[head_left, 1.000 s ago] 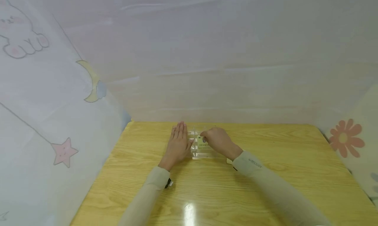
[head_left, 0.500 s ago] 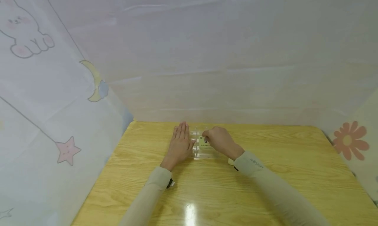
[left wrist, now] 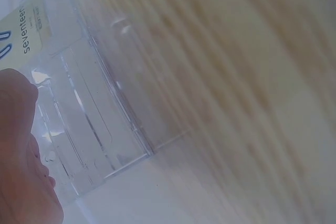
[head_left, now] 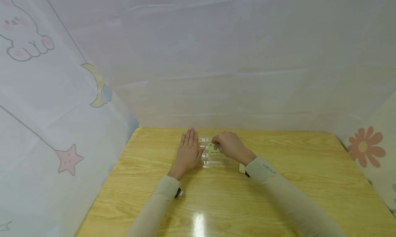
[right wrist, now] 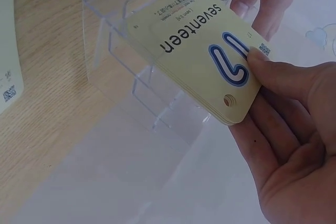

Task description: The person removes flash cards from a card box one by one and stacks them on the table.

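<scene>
A clear plastic holder with slots (head_left: 205, 162) stands near the table's far edge. My left hand (head_left: 187, 152) rests along its left side with fingers straight. In my right hand (head_left: 230, 147) is a stack of pale yellow number cards (right wrist: 197, 51), pinched between thumb and fingers. The top card reads "seventeen" with a large outlined 17. In the right wrist view the stack's far end lies inside the clear holder (right wrist: 113, 51), and the thumb presses on the card face. The left wrist view shows part of the same cards (left wrist: 31, 32) and the holder's ridged bars (left wrist: 79, 108).
Another pale yellow card (right wrist: 8, 45) lies on the wooden table (head_left: 216, 202), partly under the right sleeve in the head view. A pale printed cloth (head_left: 198, 75) rises behind the far edge and along both sides.
The head view shifts slightly. Both hands keep nearly the same places, and slightly more of the word on the card shows beside the right hand.
</scene>
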Demonstrator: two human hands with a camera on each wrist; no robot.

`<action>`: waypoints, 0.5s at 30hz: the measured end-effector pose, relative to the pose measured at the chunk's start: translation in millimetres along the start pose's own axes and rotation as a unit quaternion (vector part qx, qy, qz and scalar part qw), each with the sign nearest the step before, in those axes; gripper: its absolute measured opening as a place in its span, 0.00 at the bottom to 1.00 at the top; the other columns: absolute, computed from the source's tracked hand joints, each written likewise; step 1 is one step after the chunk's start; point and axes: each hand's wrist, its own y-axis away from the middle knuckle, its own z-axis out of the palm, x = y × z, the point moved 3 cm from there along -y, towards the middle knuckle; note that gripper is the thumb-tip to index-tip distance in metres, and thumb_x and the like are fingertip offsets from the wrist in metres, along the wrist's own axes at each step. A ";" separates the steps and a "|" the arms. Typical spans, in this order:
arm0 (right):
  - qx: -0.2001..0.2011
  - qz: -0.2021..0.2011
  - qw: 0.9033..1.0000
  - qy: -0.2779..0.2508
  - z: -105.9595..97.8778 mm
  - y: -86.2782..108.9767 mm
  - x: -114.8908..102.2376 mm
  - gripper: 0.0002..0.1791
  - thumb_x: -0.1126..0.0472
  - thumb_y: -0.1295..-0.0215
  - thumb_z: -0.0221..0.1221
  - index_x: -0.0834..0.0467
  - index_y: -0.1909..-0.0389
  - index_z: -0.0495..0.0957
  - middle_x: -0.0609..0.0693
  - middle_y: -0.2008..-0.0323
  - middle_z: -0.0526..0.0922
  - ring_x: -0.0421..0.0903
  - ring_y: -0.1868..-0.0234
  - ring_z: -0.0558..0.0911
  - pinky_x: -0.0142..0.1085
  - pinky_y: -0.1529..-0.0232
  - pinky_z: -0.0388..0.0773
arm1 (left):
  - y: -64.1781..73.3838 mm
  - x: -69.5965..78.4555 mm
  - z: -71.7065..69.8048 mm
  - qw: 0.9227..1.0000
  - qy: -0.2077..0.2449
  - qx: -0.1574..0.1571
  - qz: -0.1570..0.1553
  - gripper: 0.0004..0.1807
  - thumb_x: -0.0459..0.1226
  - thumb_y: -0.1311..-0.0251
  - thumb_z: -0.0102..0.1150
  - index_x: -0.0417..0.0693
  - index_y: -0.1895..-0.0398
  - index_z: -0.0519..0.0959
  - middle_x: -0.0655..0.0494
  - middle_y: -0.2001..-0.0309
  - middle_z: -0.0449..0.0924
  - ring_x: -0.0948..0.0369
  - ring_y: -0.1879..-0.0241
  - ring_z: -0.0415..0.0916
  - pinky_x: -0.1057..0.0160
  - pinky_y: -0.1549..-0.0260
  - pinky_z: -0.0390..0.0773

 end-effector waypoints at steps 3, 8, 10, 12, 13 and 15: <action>-0.007 -0.002 1.000 -0.003 -1.2 -0.6 -0.5 0.08 0.64 0.37 0.65 0.56 0.59 0.88 0.48 0.64 0.90 0.42 0.66 0.87 0.37 0.61 0.85 | 0.8 -0.1 -0.2 1.000 -0.003 -0.001 -0.001 0.43 0.55 0.24 0.34 0.37 0.22 0.34 0.43 0.21 0.23 0.47 0.19 0.34 0.48 0.21 0.37; -0.021 -0.003 1.000 -0.011 -5.8 -2.8 -1.5 0.08 0.66 0.37 0.64 0.57 0.59 0.88 0.49 0.66 0.90 0.41 0.69 0.86 0.36 0.65 0.85 | 1.1 0.1 -1.7 1.000 -0.008 0.004 0.002 0.42 0.55 0.24 0.35 0.37 0.22 0.36 0.42 0.20 0.27 0.46 0.20 0.36 0.48 0.21 0.38; -0.026 -0.003 1.000 -0.012 -6.6 -3.4 -1.2 0.08 0.65 0.36 0.64 0.58 0.59 0.88 0.49 0.65 0.90 0.42 0.69 0.87 0.36 0.65 0.85 | 1.3 0.1 -2.0 1.000 -0.010 0.006 0.004 0.42 0.54 0.24 0.35 0.37 0.22 0.36 0.41 0.20 0.30 0.47 0.20 0.36 0.48 0.21 0.39; -0.032 0.000 0.999 -0.012 -6.7 -3.6 -0.6 0.09 0.65 0.36 0.63 0.58 0.57 0.87 0.50 0.63 0.90 0.42 0.67 0.87 0.35 0.65 0.85 | 1.4 0.1 -2.1 1.000 -0.011 0.007 0.005 0.42 0.55 0.24 0.34 0.37 0.22 0.36 0.42 0.20 0.31 0.47 0.20 0.36 0.48 0.21 0.39; -0.035 0.002 0.999 -0.012 -6.6 -3.7 -0.4 0.09 0.65 0.35 0.63 0.58 0.56 0.87 0.50 0.63 0.90 0.42 0.67 0.87 0.35 0.64 0.85 | 1.4 0.2 -2.1 1.000 -0.012 0.007 0.005 0.42 0.55 0.24 0.34 0.37 0.22 0.36 0.42 0.20 0.30 0.47 0.20 0.36 0.48 0.21 0.39; -0.038 0.005 0.999 -0.014 -6.6 -3.6 -0.1 0.10 0.65 0.35 0.62 0.59 0.55 0.86 0.50 0.62 0.90 0.43 0.66 0.87 0.36 0.63 0.85 | 1.4 0.0 -1.6 1.000 -0.011 0.004 0.004 0.42 0.55 0.24 0.34 0.37 0.22 0.36 0.43 0.20 0.28 0.47 0.19 0.35 0.49 0.21 0.39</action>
